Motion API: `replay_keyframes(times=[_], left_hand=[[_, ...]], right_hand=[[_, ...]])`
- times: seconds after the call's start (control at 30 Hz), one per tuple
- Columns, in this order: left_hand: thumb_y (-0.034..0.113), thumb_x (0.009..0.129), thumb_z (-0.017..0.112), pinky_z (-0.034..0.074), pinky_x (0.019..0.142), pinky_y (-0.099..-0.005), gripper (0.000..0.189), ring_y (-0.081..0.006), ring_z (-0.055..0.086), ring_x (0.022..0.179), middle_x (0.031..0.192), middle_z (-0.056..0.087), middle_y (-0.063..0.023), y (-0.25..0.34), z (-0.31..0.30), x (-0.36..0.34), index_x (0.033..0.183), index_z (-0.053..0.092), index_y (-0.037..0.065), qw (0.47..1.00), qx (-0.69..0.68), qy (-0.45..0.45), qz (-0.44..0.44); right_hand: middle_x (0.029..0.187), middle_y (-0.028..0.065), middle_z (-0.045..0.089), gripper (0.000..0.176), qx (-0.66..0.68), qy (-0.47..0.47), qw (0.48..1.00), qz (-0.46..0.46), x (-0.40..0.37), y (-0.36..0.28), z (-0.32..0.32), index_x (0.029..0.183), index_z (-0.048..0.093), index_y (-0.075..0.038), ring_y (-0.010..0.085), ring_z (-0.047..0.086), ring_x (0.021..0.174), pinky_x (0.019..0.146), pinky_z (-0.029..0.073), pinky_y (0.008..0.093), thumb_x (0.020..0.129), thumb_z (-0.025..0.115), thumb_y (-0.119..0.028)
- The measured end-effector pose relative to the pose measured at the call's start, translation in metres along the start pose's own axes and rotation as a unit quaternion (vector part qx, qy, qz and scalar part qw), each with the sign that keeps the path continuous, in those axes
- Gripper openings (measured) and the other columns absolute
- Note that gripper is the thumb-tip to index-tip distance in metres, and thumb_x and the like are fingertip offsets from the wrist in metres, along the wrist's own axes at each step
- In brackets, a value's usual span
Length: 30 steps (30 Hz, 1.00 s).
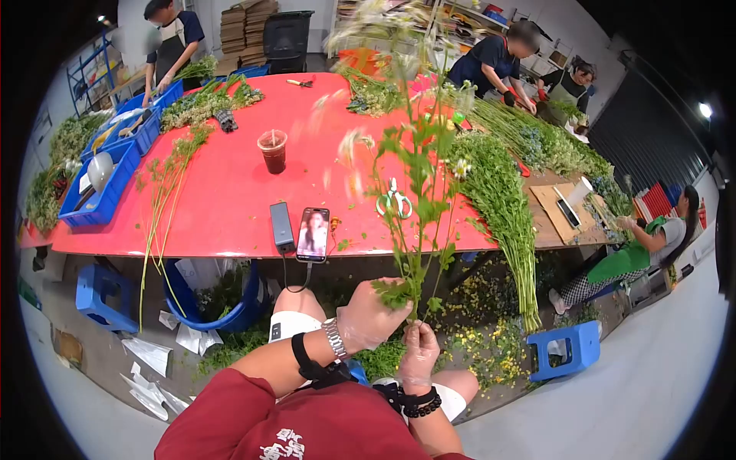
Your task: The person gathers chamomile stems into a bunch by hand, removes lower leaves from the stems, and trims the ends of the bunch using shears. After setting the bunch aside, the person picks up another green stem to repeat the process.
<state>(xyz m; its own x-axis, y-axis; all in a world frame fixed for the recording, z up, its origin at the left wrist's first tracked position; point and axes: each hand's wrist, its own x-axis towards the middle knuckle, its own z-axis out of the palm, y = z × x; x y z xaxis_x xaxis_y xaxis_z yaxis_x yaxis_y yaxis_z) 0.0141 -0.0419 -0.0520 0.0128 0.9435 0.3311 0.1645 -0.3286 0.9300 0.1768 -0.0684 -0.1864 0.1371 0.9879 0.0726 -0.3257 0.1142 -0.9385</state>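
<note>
Upright in front of me stands a tall, leafy flower stem [418,222], its white blossoms blurred at the top. My left hand [372,318], in a clear glove with a watch at the wrist, is closed around its lower leaves. Just below, my right hand [420,356], also gloved, pinches the bottom end of the stem. Beyond them on the red table lie white-handled scissors [394,201]. A phone [313,234] showing a video is propped at the table edge beside a grey power bank [282,226].
A cup of dark drink [273,151] stands on the red table [222,195]. Green bunches [498,207] lie right, loose stems [165,192] left, near blue crates [100,184]. Below are a blue tub [249,307] and stools [566,351]. Several co-workers [491,65] are around the table.
</note>
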Motion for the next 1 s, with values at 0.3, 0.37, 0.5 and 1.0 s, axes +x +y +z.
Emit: replay_keyframes(times=[0.3, 0.37, 0.5, 1.0], left_hand=[[0.02, 0.091, 0.069, 0.055, 0.084, -0.0414, 0.031, -0.0289, 0.073, 0.091, 0.096, 0.075, -0.0123, -0.031, -0.004, -0.031, 0.115, 0.068, 0.002, 0.995, 0.03, 0.018, -0.095], [0.022, 0.089, 0.071, 0.055, 0.087, -0.0426, 0.034, -0.0298, 0.072, 0.096, 0.101, 0.075, -0.0144, -0.067, -0.01, -0.035, 0.116, 0.068, 0.0, 0.981, 0.158, -0.072, -0.09], [0.024, 0.086, 0.075, 0.052, 0.098, -0.0469, 0.042, -0.0357, 0.067, 0.113, 0.12, 0.07, -0.0195, -0.049, -0.009, -0.041, 0.118, 0.067, -0.003, 0.864, 0.491, -0.1, 0.053], [0.003, 0.088, 0.075, 0.052, 0.066, -0.0294, 0.033, -0.0147, 0.063, 0.071, 0.084, 0.067, -0.0065, 0.013, -0.04, 0.013, 0.119, 0.065, 0.004, 0.978, 0.118, 0.132, 0.107]], right_hand=[[0.104, 0.0015, 0.064, 0.016, -0.044, 0.036, 0.997, -0.046, 0.007, 0.007, -0.007, 0.117, 0.066, 0.0, 0.0071, 0.056, 0.087, 0.077, 0.047, 0.0216, 0.104, 0.062, -0.008], [0.099, 0.0016, 0.067, 0.02, -0.063, 0.04, 0.994, -0.078, 0.006, 0.002, -0.005, 0.12, 0.066, 0.0, 0.006, 0.054, 0.079, 0.072, 0.045, 0.0211, 0.105, 0.061, -0.012], [0.099, 0.0023, 0.068, 0.027, -0.046, 0.011, 0.999, 0.006, 0.007, -0.017, 0.0, 0.123, 0.067, 0.002, 0.0077, 0.057, 0.086, 0.08, 0.048, 0.0245, 0.108, 0.058, -0.018], [0.088, -0.0013, 0.067, 0.027, -0.076, -0.032, 0.995, 0.056, 0.005, -0.01, -0.004, 0.109, 0.074, -0.001, 0.0072, 0.056, 0.077, 0.071, 0.046, 0.0238, 0.107, 0.06, -0.024]])
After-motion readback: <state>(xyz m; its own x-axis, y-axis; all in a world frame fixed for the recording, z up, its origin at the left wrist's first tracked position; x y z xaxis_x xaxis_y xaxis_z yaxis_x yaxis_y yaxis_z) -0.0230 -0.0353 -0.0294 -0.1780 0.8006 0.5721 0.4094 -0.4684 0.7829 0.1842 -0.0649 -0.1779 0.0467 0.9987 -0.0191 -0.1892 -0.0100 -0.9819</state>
